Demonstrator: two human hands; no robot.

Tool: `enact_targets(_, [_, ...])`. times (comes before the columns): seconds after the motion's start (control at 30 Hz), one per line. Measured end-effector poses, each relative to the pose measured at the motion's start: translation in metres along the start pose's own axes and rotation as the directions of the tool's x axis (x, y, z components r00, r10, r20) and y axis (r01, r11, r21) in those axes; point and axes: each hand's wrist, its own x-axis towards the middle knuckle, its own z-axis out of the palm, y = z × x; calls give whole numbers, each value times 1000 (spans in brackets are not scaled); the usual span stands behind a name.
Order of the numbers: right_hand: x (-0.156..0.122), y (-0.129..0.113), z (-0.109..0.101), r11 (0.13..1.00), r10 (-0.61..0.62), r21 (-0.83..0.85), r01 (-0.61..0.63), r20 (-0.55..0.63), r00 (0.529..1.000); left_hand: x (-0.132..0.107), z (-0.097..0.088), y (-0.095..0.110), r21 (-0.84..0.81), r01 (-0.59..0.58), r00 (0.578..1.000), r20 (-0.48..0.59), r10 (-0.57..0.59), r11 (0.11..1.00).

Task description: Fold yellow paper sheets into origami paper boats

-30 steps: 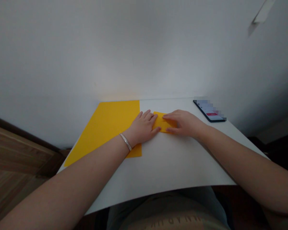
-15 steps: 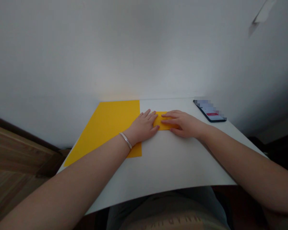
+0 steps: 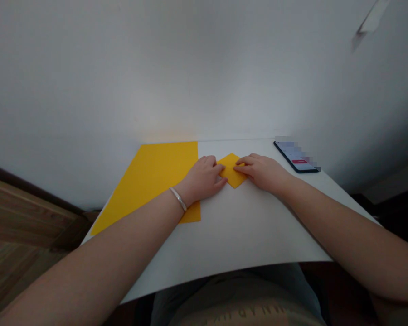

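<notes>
A small piece of yellow paper [image 3: 231, 172] lies on the white table [image 3: 245, 231], turned so that one corner points toward me and one toward the wall. My left hand [image 3: 209, 176] has its thumb and fingers at the paper's left corner, pinching it. On the opposite corner, the fingers of my right hand [image 3: 258, 171] are drawn together and grip the edge. Part of the paper's left and right corners is hidden under the fingers. A silver bangle [image 3: 178, 199] circles my left wrist.
A large yellow sheet [image 3: 156, 176] covers the table's left side, partly under my left forearm. At the back right lies a phone [image 3: 295, 158] with a lit screen. A white wall [image 3: 204, 77] rises behind the table, and wooden furniture [image 3: 23, 226] stands at the left.
The small paper has turned from lying square to standing on a corner, like a diamond. The fingers of both hands have gone from lying flatter and spread to curled at its corners.
</notes>
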Motion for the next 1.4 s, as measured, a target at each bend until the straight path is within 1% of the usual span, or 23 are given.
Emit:
enact_targets(0.13, [-1,-2,-4,997,49,62,-52,48,998,0,1,2,-84,-43,999,23,45,996])
enact_targets(0.2, [0,-6,-5,990,100,97,-106,66,993,0,4,2,-107,-18,998,52,23,994])
enact_targets(0.3, [2,-16,-7,974,198,92,-208,105,974,0,6,3,-122,20,993,120,-5,992])
enact_targets(0.33, [2,-19,-7,972,208,86,-218,117,971,0,6,2,-121,22,989,145,-4,992])
enact_targets(0.4, [3,-27,-7,976,188,87,-200,129,974,1,6,2,-113,26,982,189,-5,993])
enact_targets(0.5, [2,-35,-3,980,159,104,-172,118,980,2,6,2,-87,37,973,230,-16,996])
enact_targets(0.63, [3,-40,4,961,210,166,-223,94,973,3,7,2,-39,75,977,205,-65,996])
enact_targets(0.73, [5,-41,6,938,261,217,-269,65,963,4,9,1,-55,116,979,173,-105,992])
enact_targets(0.83, [8,-41,6,936,261,233,-263,43,964,6,10,0,-89,151,981,140,-137,985])
enact_targets(0.9, [9,-40,7,934,257,246,-257,32,966,6,10,0,-83,166,980,122,-156,983])
enact_targets(1.03, [9,-38,9,921,265,286,-263,33,964,6,9,1,-60,205,973,120,-196,977])
enact_targets(1.1, [9,-37,6,921,261,284,-266,58,964,6,8,0,-64,239,967,107,-231,969])
enact_targets(1.27, [7,-38,-7,933,255,224,-281,139,957,7,6,-3,-38,288,957,29,-287,957])
enact_targets(1.33, [5,-40,-11,942,235,213,-260,136,962,6,5,-4,-17,310,951,28,-309,951])
enact_targets(1.4, [4,-41,-13,954,175,227,-195,104,979,6,5,-4,4,329,944,33,-329,944])
